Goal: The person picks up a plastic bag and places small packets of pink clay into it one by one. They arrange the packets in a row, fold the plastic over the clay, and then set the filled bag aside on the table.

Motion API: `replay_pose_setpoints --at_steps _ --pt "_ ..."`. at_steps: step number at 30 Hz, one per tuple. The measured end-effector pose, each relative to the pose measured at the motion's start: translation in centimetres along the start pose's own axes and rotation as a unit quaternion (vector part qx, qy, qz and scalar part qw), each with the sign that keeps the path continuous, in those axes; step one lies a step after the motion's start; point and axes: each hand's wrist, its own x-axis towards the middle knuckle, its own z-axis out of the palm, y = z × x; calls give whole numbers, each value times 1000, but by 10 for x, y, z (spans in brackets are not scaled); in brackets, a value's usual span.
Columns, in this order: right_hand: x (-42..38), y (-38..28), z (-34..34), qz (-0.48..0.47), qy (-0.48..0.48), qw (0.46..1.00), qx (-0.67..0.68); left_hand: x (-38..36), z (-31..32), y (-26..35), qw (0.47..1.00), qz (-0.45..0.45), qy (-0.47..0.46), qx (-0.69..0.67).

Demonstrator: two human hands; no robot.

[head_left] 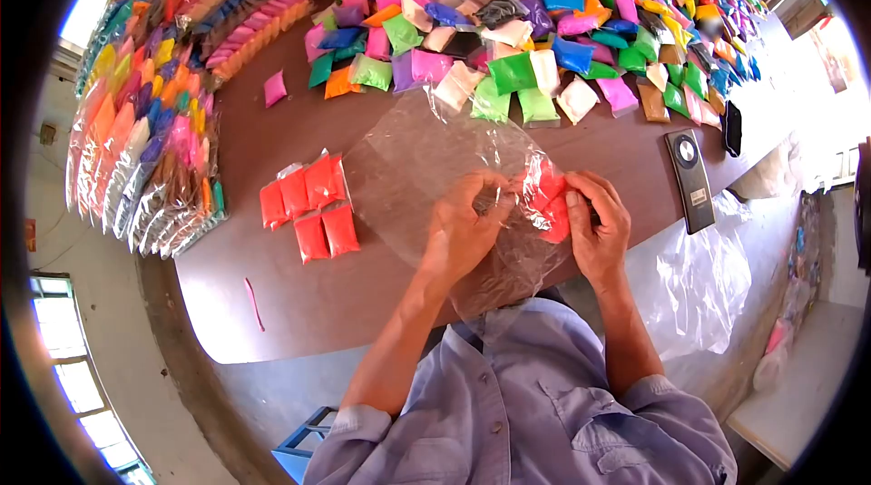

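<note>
A large clear plastic bag (399,163) spreads over the table edge in front of me. My left hand (470,224) is closed in a pinch on the film of this bag. Red packets (547,204) show at the bag's right side, between my two hands. The fingers of my right hand (599,224) are closed on the right edge of these packets. Left of the bag, several more flat red packets (308,204) lie grouped in two rows on the table.
A heap of small colourful packets (562,22) covers the table's far side. Filled clear bags (136,149) are stacked at the left. A single pink packet (275,88), a thin pink strip (253,303) and a phone (689,180) lie on the brown table (245,167).
</note>
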Motion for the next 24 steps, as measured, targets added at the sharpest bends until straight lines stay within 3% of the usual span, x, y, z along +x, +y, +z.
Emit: replay_pose_setpoints --at_steps 2,3,5,18,24 --pt "0 -1 -1 4 -2 1000 4 5 4 2 994 96 43 1" --pt "0 0 -1 4 -2 1000 3 6 4 3 994 97 43 0" --pt "-1 4 0 -13 -1 1000 -5 8 2 4 980 169 42 100" --pt "1 0 -1 -21 -9 1000 -11 10 1 1 982 162 30 94" --pt "-5 -16 -7 -1 -54 998 -14 -10 -9 7 990 112 19 79"
